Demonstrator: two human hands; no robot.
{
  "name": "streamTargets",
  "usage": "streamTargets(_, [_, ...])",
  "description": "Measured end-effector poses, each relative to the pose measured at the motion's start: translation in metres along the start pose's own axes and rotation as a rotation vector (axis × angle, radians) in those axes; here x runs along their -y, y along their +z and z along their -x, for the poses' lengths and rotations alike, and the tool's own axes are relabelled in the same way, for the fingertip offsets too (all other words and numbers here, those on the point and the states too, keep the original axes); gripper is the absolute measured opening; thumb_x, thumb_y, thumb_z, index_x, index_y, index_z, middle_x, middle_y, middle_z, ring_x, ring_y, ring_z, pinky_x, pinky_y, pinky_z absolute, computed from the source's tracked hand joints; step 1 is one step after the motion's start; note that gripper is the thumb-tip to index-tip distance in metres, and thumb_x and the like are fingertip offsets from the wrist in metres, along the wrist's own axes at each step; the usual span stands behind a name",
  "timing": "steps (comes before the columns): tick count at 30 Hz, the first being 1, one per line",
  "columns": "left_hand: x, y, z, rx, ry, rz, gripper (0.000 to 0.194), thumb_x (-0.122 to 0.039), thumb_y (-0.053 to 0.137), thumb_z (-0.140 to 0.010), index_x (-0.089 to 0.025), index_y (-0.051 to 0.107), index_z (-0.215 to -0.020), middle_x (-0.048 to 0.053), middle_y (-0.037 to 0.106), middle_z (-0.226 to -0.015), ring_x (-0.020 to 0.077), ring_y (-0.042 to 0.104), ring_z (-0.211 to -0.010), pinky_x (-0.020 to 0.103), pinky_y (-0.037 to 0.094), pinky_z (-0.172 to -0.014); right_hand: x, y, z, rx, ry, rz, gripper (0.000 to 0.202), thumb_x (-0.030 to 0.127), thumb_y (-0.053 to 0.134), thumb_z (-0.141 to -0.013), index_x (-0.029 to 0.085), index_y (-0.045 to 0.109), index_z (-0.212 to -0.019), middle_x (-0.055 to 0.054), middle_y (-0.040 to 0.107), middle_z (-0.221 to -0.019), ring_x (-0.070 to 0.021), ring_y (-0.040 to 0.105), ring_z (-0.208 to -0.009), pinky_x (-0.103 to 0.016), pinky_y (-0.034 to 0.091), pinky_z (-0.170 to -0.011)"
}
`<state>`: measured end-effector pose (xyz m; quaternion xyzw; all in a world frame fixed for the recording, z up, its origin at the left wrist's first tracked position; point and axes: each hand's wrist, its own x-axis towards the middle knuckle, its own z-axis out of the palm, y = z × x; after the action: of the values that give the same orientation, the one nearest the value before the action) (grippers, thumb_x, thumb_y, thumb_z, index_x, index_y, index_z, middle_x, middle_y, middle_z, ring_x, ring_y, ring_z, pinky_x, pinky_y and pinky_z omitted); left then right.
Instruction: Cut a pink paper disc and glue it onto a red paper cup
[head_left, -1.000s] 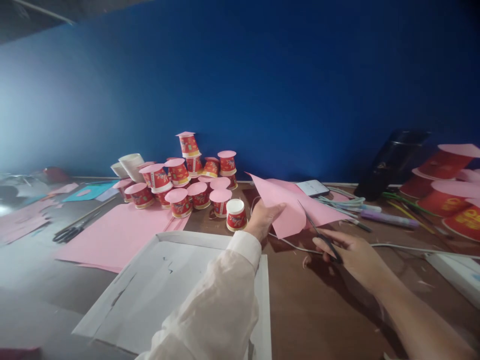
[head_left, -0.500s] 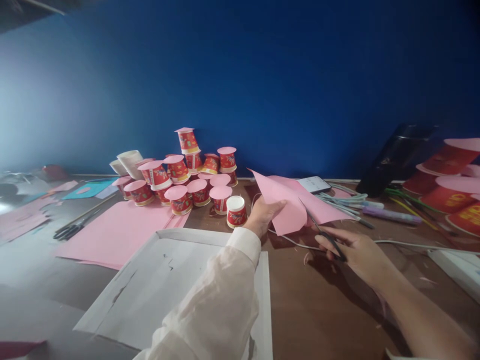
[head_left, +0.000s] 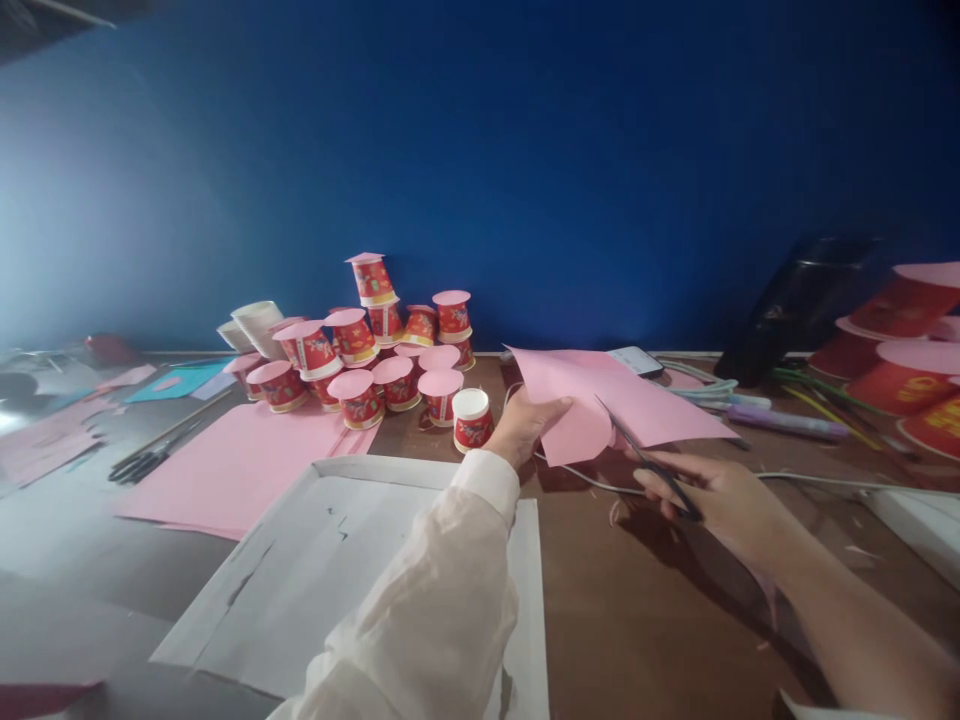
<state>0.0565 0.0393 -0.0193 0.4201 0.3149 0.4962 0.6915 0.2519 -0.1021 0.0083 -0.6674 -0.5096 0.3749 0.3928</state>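
My left hand [head_left: 521,425] pinches a sheet of pink paper [head_left: 592,385] by its left part, thumb on top, holding it above the brown table. Wrapped round the handles of dark scissors [head_left: 664,482], my right hand [head_left: 716,495] is below and right of the sheet. The scissor blades reach into the paper, where a curved cut edge shows. Just left of my left hand stands a red patterned paper cup [head_left: 472,425] with a white top. Behind it, several red cups with pink paper discs [head_left: 360,400] are grouped and partly stacked.
Pink sheets [head_left: 255,460] and a white box lid [head_left: 300,570] lie at left, with another pair of scissors [head_left: 150,460] beyond. White cables [head_left: 697,390], a purple marker [head_left: 787,423], a black bottle [head_left: 787,310] and larger red cups [head_left: 915,375] are at right. A blue wall [head_left: 525,180] rises behind.
The pink sheet has tilted flatter, its right corner shifting right. My right hand with the scissors has moved slightly right; my left hand keeps its hold.
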Motion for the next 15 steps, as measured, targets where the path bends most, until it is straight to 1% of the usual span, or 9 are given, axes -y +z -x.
streamTargets(5, [-0.002,0.000,0.001,0.000,0.013,0.006,0.051,-0.029,0.096,-0.058,-0.014,0.074,-0.101,0.010,0.076,-0.097,0.0247,0.070,-0.085,0.045,0.054,-0.091,-0.005,-0.001,-0.003,0.012,-0.009,0.000,0.056,0.058,0.081,-0.072,0.019,0.084,-0.111,0.000,0.065,-0.056,-0.0179,0.058,-0.056,-0.031,0.048,-0.054])
streamTargets(11, [-0.006,0.005,0.007,-0.013,0.052,-0.017,0.046,-0.027,0.095,-0.059,-0.013,0.073,-0.097,0.009,0.076,-0.094,0.0241,0.070,-0.087,0.044,0.052,-0.094,-0.008,-0.001,-0.006,0.084,0.073,-0.091,0.061,0.056,0.082,-0.075,0.020,0.078,-0.123,0.000,0.068,-0.062,-0.0178,0.059,-0.054,-0.030,0.049,-0.049])
streamTargets(15, [-0.008,0.010,0.012,-0.026,0.092,-0.018,0.040,-0.026,0.093,-0.063,-0.013,0.072,-0.096,0.008,0.075,-0.095,0.0224,0.069,-0.086,0.044,0.051,-0.095,-0.003,0.002,-0.002,0.080,0.065,-0.119,0.053,0.054,0.081,-0.077,0.019,0.080,-0.118,0.000,0.065,-0.061,-0.0159,0.056,-0.053,-0.029,0.049,-0.048])
